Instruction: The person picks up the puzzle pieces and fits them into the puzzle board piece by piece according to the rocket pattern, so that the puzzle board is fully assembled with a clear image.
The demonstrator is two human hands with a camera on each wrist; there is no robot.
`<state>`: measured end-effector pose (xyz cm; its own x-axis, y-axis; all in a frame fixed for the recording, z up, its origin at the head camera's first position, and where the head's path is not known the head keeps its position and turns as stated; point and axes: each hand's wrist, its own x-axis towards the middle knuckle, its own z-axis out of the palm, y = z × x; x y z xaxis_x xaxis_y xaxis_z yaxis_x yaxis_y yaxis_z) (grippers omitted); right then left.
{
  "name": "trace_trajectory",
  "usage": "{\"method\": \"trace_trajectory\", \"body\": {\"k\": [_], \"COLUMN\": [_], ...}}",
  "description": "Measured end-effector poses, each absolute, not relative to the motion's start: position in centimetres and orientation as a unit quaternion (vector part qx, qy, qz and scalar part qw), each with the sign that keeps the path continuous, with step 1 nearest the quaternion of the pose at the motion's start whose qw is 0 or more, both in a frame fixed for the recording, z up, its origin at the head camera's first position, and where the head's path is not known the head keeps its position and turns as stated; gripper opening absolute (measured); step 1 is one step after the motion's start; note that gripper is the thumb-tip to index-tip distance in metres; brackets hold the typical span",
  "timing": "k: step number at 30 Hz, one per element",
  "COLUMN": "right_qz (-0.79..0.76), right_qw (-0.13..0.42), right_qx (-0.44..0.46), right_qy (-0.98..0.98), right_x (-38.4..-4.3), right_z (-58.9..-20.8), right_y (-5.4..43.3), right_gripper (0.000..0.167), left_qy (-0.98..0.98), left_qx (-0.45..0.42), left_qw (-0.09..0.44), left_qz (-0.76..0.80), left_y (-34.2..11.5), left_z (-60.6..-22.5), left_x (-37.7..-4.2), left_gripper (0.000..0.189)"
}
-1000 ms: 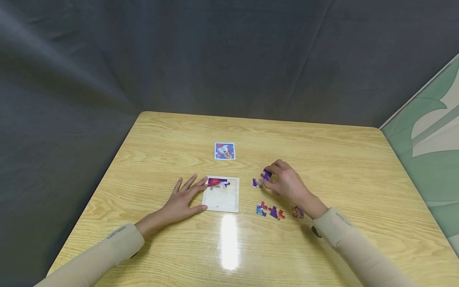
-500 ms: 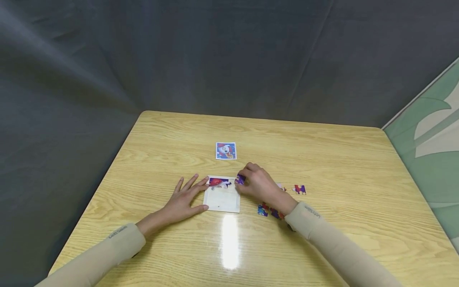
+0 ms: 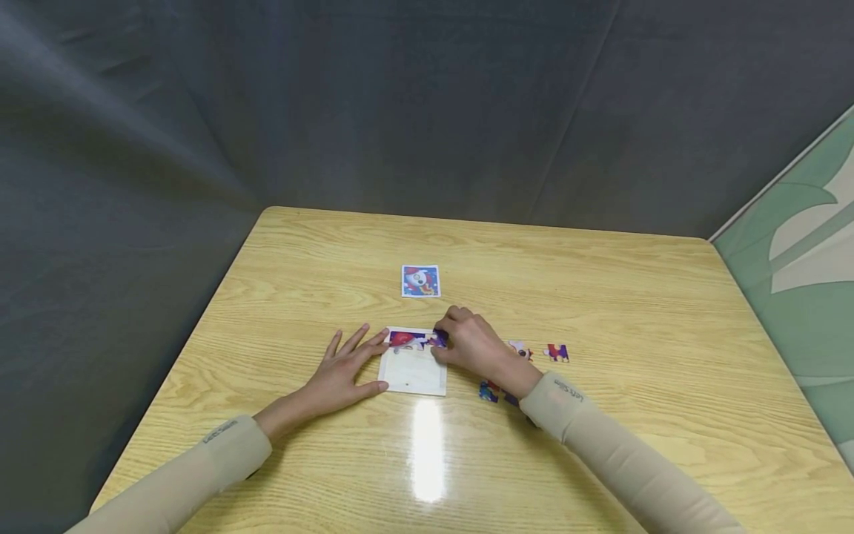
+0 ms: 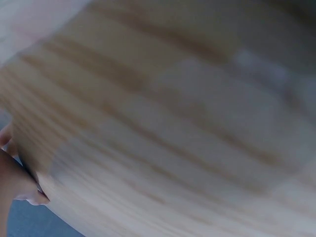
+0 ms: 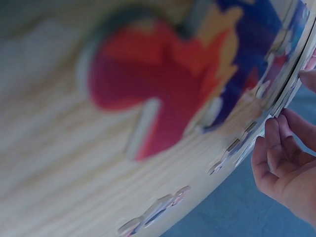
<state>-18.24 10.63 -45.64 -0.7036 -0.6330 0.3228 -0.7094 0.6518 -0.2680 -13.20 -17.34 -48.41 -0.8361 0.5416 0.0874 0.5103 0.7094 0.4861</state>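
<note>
A square puzzle tray (image 3: pixel 414 374) lies on the table, with red, white and purple pieces (image 3: pixel 403 340) along its far left. My left hand (image 3: pixel 339 380) has its fingers spread, the thumb and a fingertip at the tray's left edge. At the tray's far right corner, my right hand (image 3: pixel 475 345) pinches a purple puzzle piece (image 3: pixel 439 339) between thumb and fingers, right beside the pieces in the tray. The right wrist view shows the right hand (image 5: pixel 289 168) at the far edge, the held piece mostly hidden there.
Loose puzzle pieces lie right of the tray: a white one (image 3: pixel 520 349), a red and purple one (image 3: pixel 557 353) and a blue one (image 3: pixel 488 391), with others partly under the right wrist. Behind the tray is a picture card (image 3: pixel 420 282) of a rocket on the wooden table (image 3: pixel 640 311).
My right hand has picked up the purple piece from the right of the tray and carried it left to the tray's far right corner. The left hand has stayed in place.
</note>
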Motion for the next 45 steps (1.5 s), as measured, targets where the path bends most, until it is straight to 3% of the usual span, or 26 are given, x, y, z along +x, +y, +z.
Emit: {"method": "trace_trajectory", "body": {"k": [23, 45], "right_qz": [0.176, 0.164], "right_qw": [0.111, 0.064], "right_qx": [0.401, 0.39], "right_qy": [-0.892, -0.904], "right_x": [-18.3, -18.04], "right_z": [-45.67, -45.39], "right_y": [10.17, 10.41], "right_gripper": [0.035, 0.035], "left_qy": [0.924, 0.928], "left_qx": [0.285, 0.277], "left_qw": [0.03, 0.048], "left_qz": [0.251, 0.245], "left_y": [-17.31, -17.27], "left_z": [-48.63, -48.67], "left_x": [-13.28, -13.28], "left_gripper": [0.064, 0.063]}}
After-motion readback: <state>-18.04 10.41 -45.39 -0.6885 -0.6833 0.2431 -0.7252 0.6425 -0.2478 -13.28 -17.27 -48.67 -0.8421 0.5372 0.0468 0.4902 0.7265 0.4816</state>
